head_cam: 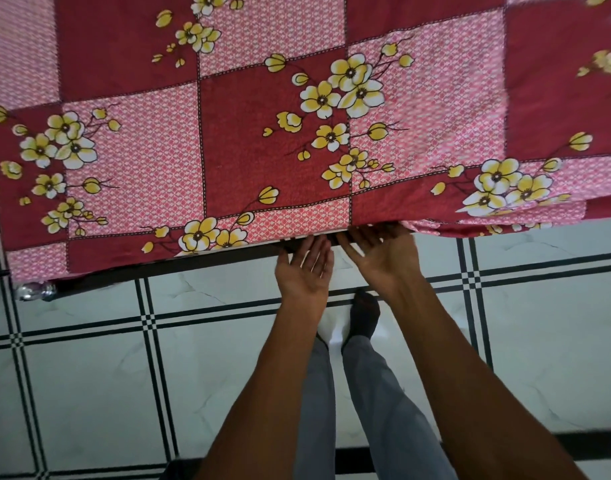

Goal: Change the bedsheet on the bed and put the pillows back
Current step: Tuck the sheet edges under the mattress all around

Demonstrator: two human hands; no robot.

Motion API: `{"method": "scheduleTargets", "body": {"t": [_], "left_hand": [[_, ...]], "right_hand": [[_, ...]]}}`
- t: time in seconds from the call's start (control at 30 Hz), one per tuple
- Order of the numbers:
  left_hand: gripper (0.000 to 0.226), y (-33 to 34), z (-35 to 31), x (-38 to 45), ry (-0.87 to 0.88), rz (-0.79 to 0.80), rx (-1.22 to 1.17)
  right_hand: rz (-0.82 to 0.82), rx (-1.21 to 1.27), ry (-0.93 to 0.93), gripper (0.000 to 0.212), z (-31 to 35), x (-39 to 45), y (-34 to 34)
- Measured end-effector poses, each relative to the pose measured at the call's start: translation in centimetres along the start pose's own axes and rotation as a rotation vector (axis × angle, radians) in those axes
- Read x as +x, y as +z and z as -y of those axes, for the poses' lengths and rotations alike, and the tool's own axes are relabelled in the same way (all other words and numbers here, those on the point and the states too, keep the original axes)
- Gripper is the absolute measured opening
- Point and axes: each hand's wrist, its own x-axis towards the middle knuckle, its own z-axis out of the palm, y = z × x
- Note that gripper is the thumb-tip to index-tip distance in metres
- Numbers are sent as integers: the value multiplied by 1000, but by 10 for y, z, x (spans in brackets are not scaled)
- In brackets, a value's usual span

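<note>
A red and pink checked bedsheet (273, 140) with yellow and white flowers lies spread over the bed and fills the upper half of the view. Its near hem hangs over the bed's front edge; to the right it sags lower and looser. My left hand (304, 271) is palm up at that edge, fingers straight, their tips under the dark bed frame (193, 263). Just to the right, my right hand (380, 259) is also palm up, its fingertips slid beneath the hem. Neither hand closes around the cloth. No pillow is in view.
White floor tiles (89, 375) with black stripe borders run beneath me. My legs in grey trousers and a dark-socked foot (364, 315) stand close to the bed. A shiny clear object (34, 291) sits on the floor by the bed's left corner.
</note>
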Motion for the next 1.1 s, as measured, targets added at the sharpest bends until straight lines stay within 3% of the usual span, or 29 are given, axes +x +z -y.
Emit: {"method": "scheduleTargets", "body": {"t": [0.1, 0.2, 0.4, 0.63, 0.7, 0.77, 0.9, 1.0, 1.1], "left_hand": [[33, 6, 20, -16, -38, -16, 204], [13, 19, 42, -18, -54, 37, 284], [47, 59, 86, -10, -57, 131, 405], [54, 101, 118, 7, -1, 228, 385], [54, 95, 127, 8, 7, 190, 434], [47, 89, 135, 6, 4, 165, 440], [64, 108, 155, -9, 36, 109, 430], [55, 116, 169, -11, 88, 79, 433], [42, 109, 185, -15, 124, 89, 416]], "right_hand": [[-153, -176, -36, 29, 8, -23, -25], [-213, -120, -94, 27, 33, -26, -46], [-291, 139, -103, 61, 91, -5, -73], [-240, 142, -79, 7, 121, 3, -89], [-131, 184, -91, 18, 124, -3, -91], [-86, 174, -70, 11, 134, -9, -88], [-83, 115, -9, 42, 151, -7, -87], [-38, 94, -6, 58, 162, -7, -92], [34, 96, 3, 55, 161, -8, -101]]}}
